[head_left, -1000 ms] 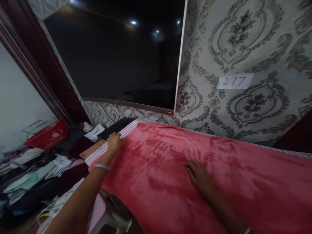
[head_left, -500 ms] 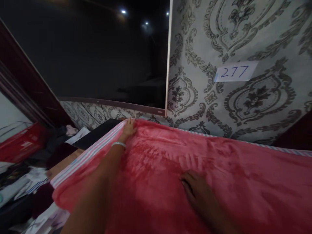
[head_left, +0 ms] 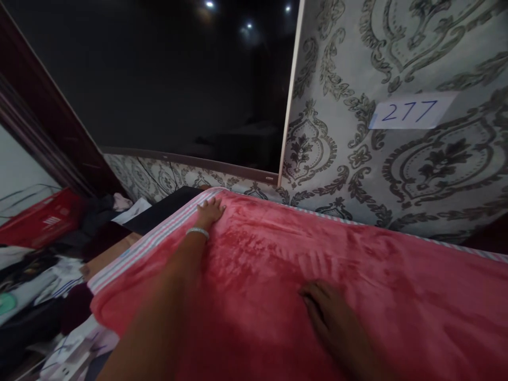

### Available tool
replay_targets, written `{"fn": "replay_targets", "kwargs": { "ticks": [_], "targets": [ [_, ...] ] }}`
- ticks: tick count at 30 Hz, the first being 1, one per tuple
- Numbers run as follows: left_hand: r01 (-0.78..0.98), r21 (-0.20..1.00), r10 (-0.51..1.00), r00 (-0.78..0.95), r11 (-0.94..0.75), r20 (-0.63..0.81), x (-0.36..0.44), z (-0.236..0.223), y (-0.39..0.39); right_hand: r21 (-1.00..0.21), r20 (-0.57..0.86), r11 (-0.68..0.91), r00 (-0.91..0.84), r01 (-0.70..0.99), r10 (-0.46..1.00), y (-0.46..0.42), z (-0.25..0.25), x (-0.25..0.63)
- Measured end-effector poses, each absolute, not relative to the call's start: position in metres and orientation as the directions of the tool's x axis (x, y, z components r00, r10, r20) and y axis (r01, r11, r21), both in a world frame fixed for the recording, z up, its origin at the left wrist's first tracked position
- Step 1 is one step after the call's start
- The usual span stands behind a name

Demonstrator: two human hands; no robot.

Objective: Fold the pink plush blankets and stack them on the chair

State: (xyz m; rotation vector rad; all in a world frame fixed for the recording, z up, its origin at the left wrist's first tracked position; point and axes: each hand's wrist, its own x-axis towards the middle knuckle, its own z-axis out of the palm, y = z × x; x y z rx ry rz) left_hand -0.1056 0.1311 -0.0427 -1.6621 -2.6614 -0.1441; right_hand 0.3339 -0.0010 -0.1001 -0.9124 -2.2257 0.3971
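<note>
from my distant seat, i have my left hand (head_left: pixel 210 211) spread on the pinkish-red plush blanket (head_left: pixel 257 275) near its far left corner, at the inner edge of the white, pink and grey striped border (head_left: pixel 148 242); the palm is down, fingers apart, clasping nothing. my right hand (head_left: pixel 327 307) lies nearer, over the middle of the blanket, fingers loosely bent; i cannot tell whether it pinches any of the pile. the blanket is spread out below the large dark glossy screen (head_left: pixel 178 84), its far edge running along the grey patterned wall (head_left: pixel 341 180), with shallow creases showing between my hands. to do this well, i judge that the left palm should press lightly and sweep toward the border, since plush this soft would likely bunch under hard fingertips. the right hand would serve best as a steady weight, stopping the middle from creeping.
</note>
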Motion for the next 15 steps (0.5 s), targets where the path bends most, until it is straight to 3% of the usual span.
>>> {"fn": "replay_targets", "kwargs": {
  "ticks": [8,13,15],
  "targets": [
    [0.837,0.113,0.82,-0.548,0.536,0.168,-0.127,-0.023,0.116,-0.526,0.469,0.68,-0.493,0.51,0.733,-0.001,-0.106,0.33],
    [0.789,0.227,0.784,-0.606,0.57,0.136,-0.117,-0.018,0.155,-0.503,0.468,0.703,-0.525,0.503,0.711,-0.005,-0.092,0.327],
    [0.762,0.366,0.768,-0.618,0.534,0.167,-0.119,-0.021,0.167,-0.503,0.452,0.698,-0.533,0.51,0.715,-0.004,-0.087,0.326]
  ]
}}
